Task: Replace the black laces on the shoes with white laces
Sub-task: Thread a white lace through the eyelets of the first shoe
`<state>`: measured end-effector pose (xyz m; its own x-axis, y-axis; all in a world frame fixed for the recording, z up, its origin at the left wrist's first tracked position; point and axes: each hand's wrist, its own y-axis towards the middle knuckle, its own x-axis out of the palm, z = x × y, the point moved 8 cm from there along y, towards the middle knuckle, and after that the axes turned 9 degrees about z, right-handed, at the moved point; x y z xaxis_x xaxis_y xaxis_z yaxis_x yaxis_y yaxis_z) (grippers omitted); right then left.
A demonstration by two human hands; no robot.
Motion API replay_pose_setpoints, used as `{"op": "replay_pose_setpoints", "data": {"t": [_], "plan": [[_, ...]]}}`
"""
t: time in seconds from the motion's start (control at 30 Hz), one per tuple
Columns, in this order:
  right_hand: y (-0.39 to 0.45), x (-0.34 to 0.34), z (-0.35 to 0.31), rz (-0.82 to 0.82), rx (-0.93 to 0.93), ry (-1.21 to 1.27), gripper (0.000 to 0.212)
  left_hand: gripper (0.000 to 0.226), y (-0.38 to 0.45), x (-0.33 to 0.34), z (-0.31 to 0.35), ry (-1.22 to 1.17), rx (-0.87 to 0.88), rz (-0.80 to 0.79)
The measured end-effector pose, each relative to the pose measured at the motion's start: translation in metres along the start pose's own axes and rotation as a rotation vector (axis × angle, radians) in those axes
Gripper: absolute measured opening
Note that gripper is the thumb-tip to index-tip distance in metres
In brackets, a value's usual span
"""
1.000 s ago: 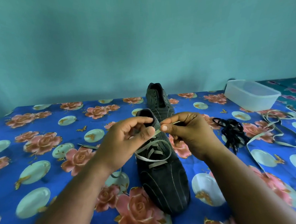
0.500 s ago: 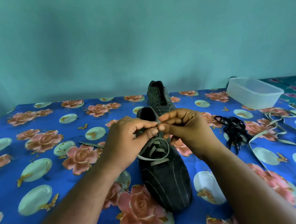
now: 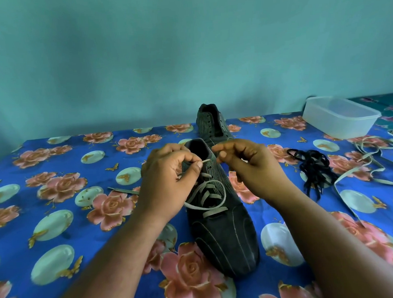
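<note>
A dark striped shoe lies in the middle of the flowered cloth, toe towards me. A white lace crosses its lower eyelets. My left hand pinches the lace's tip between thumb and forefinger over the shoe's tongue. My right hand hovers just right of the collar, fingers loosely curled, holding nothing. The lace's other end lies on the cloth to the left. A second dark shoe stands behind, with bare eyelets.
A heap of black laces lies right of the shoe. Further right, another white lace sprawls in loops. A clear plastic container sits at the back right. The blue flowered cloth covers the surface up to a teal wall.
The lace tip has passed from my right hand's pinch to my left hand's. My right hand has let go and drawn slightly right.
</note>
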<state>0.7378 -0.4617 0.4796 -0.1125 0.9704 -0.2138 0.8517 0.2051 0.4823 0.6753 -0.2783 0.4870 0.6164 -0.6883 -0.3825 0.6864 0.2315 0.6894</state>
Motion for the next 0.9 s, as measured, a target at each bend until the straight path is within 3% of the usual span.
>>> {"op": "replay_pose_setpoints", "data": {"t": [0.17,0.33,0.5,0.67,0.9], "plan": [[0.0,0.014,0.008,-0.134,-0.231,-0.318,0.029,0.02,-0.005,0.009,0.007,0.034,0.018,-0.088],[-0.001,0.015,0.013,-0.182,-0.259,-0.38,0.014,0.027,-0.001,0.002,-0.007,0.123,-0.09,-0.022],[-0.005,0.026,0.012,-0.242,-0.248,-0.368,0.042,0.007,-0.003,0.0,-0.015,-0.048,-0.249,-0.054],[-0.002,0.024,0.014,-0.228,-0.212,-0.362,0.034,0.007,-0.006,0.008,-0.022,-0.137,-0.378,-0.078],[0.003,0.022,0.023,-0.218,-0.183,-0.283,0.028,0.022,-0.005,0.016,-0.029,0.035,-0.343,-0.144]]}}
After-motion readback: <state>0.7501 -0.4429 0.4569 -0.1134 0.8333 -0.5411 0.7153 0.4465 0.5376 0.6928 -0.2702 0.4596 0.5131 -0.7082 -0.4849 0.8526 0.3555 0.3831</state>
